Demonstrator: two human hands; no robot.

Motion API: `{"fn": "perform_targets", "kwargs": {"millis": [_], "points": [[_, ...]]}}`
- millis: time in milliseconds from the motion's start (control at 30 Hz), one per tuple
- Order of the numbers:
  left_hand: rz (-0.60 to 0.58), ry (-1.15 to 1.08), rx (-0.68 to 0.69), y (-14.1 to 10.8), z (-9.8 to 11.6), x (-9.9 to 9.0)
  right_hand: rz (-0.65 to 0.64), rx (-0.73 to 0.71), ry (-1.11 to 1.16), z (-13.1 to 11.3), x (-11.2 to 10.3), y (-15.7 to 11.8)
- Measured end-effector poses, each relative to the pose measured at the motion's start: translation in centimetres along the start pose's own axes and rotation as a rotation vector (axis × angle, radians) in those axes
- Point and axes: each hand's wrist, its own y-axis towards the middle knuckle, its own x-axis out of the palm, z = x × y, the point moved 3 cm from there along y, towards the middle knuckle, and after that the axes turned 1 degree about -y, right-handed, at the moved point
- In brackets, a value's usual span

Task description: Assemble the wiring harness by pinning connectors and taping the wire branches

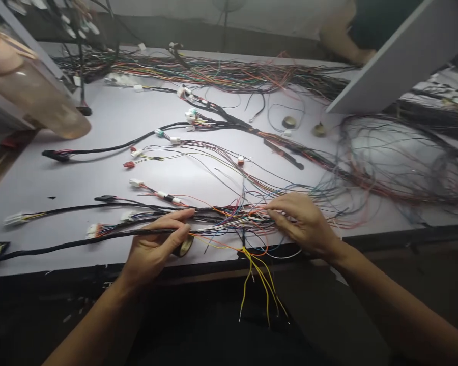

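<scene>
Along the table's front edge lies a wire harness (209,216) with black-sleeved branches on the left and loose coloured wires on the right. My left hand (154,246) is closed around its black branches, thumb on top. Farther right, my right hand (301,221) pinches some of the thin loose wires between thumb and fingertips; exactly which ones I cannot tell. Yellow wires (265,279) hang over the edge between my hands. A roll of tape (185,247) sits just beside my left hand. White connectors (17,219) end the branches at the left.
Another harness (236,124) runs across the middle of the table (99,114). A long wire bundle (232,71) lies at the back, coiled wires (404,157) at the right. A clear bottle (41,91) stands left, a grey panel (397,56) right. Another person's arm (343,38) shows behind.
</scene>
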Motion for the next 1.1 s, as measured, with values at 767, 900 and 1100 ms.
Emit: {"fn": "perform_targets", "kwargs": {"millis": [767,900,1100], "points": [[0.022,-0.003,0.004,0.1,0.0,0.1,-0.258,0.127,0.494,1.7,0.4,1.9],[0.021,0.022,0.001,0.1,-0.3,-0.1,-0.075,0.423,0.829,5.4,-1.5,0.3],[0.017,0.045,0.021,0.1,-0.4,-0.2,0.312,0.540,0.885,10.1,-4.3,0.7]]}}
